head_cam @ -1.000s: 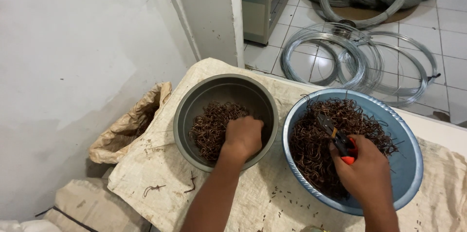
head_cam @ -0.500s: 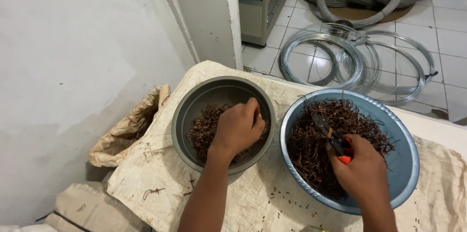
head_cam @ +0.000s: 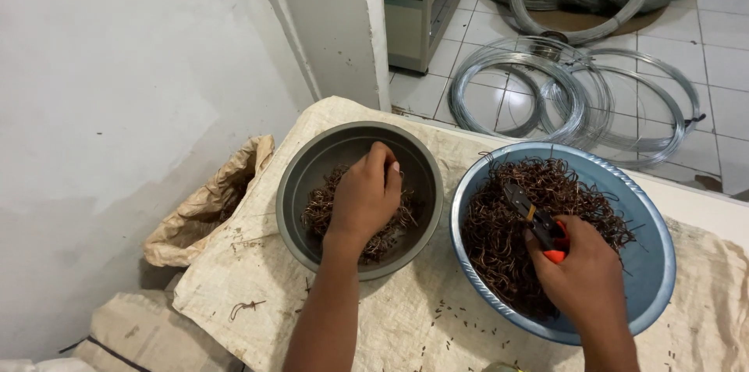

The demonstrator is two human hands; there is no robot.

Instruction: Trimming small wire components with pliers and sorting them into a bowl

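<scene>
Tangling rusty-brown wire scraps (head_cam: 355,220)

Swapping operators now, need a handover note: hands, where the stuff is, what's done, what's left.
Left hand: in the grey metal bowl, fingers closed down on the brown wire bits; can't tell if it has a grip on any.
Right hand: holds orange-handled cutters over the blue bowl.
Things: both bowls sit side by side on a woven sack cloth. Blue bowl holds a big tangle of brown wire.
Done: a shallow layer of bits lies in the grey bowl.
Left: most of the wire is in the blue bowl.
</scene>
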